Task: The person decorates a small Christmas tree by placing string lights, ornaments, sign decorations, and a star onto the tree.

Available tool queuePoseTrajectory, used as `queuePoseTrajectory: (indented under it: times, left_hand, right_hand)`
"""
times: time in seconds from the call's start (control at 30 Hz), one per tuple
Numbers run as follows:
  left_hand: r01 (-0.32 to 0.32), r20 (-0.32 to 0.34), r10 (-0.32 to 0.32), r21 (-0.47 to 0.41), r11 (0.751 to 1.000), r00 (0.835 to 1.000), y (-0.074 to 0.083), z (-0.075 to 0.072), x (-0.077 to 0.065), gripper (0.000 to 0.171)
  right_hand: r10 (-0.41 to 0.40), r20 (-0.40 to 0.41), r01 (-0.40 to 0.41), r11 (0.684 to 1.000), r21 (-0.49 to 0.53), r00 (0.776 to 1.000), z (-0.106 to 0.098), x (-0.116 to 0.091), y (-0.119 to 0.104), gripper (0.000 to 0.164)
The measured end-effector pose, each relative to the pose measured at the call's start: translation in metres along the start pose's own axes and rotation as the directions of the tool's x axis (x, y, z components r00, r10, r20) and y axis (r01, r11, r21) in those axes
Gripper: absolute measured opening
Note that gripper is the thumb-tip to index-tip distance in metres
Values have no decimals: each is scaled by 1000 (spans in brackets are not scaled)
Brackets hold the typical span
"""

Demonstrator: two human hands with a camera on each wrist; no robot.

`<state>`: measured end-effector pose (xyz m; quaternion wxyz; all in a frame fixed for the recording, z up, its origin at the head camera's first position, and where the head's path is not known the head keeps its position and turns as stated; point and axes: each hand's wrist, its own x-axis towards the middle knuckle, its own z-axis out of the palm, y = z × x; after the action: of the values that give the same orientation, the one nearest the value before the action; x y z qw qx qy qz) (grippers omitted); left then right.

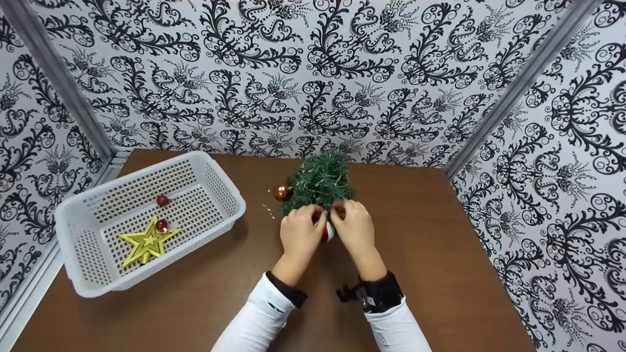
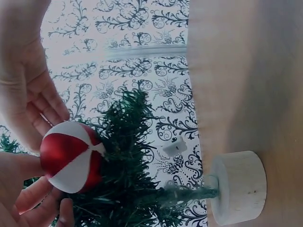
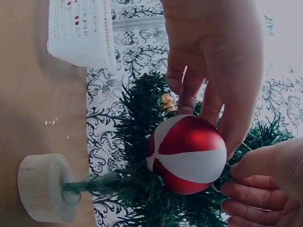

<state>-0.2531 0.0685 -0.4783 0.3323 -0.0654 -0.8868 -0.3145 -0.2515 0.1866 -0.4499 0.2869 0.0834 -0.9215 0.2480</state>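
Note:
A red and white striped bauble (image 3: 189,153) hangs at the front of a small green tinsel Christmas tree (image 1: 320,181). My left hand (image 1: 303,232) and right hand (image 1: 354,227) meet just above the bauble, thumbs and fingertips nearly together, pinching its thin string against the branches. In the right wrist view, the left hand (image 3: 215,71) reaches past the bauble's far side, while curled fingers of the right hand (image 3: 270,184) show at its top. The string is mostly hidden by the fingertips. The tree's round wooden base (image 2: 240,187) stands on the table.
An orange shiny bauble (image 1: 282,191) is on the tree's left side. Left of it, a white perforated basket (image 1: 146,171) holds a yellow star (image 1: 146,242) and small red baubles (image 1: 162,200). Small pale bits (image 1: 269,211) lie on the brown table (image 1: 415,254). Patterned walls enclose the table.

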Motion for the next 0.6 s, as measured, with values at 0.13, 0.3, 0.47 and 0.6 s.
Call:
queuePoseTrajectory:
  times: [0.13, 0.3, 0.47, 0.6]
  left_hand:
    - [-9, 51, 9, -6, 1000, 999, 0, -4, -3, 17]
    - [-40, 103, 42, -18, 999, 994, -3, -9, -7, 18]
    - [-67, 124, 72, -42, 997, 990, -5, -15, -13, 19]
    - [-76, 110, 84, -76, 994, 990, -6, -21, -14, 21]
  right_hand:
    - [1, 16, -2, 999, 48, 1000, 1, -1, 2, 7]
    - [-17, 28, 15, 997, 73, 999, 1, -3, 3, 8]
    - [-11, 51, 6, 995, 95, 999, -1, -3, 1, 10]
    - [-12, 60, 6, 996, 93, 998, -1, -2, 0, 11]
